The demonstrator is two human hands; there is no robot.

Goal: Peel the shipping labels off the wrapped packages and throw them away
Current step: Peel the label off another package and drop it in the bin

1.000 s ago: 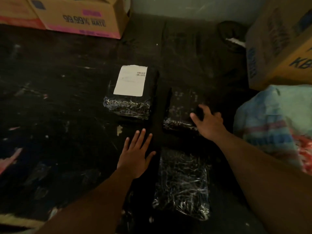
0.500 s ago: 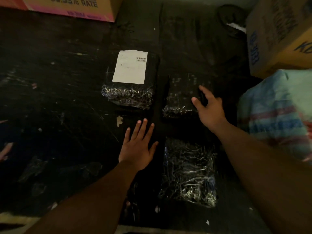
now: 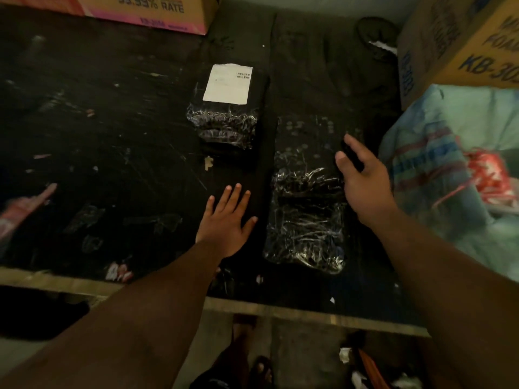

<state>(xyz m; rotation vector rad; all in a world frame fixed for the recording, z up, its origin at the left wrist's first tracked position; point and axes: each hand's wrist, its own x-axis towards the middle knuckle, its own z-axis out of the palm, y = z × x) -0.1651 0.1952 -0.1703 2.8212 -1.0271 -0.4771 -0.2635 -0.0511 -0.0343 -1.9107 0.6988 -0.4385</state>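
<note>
Three wrapped packages lie on the dark counter (image 3: 84, 130). One package (image 3: 224, 124), at centre far from the person, carries a white shipping label (image 3: 228, 83) on its far half; the label lies flat, with small barcodes at its upper right corner. Two further packages sit to its right, in line: the middle package (image 3: 303, 153) farther out, and the near package (image 3: 306, 234) close to the counter's front edge, its wrap catching the light. No label is visible on either.

Left hand (image 3: 227, 223): flat, palm down, fingers straight and spread, on the counter between the labelled package and the near package, holding nothing. Right hand (image 3: 365, 178): open, fingers extended and loosely spread, at the right edge of the middle package; contact cannot be confirmed.

Cardboard boxes stand at the far left (image 3: 157, 12) and far right (image 3: 460, 46). A striped woven sack (image 3: 427, 153) rests beside the right box.
</note>
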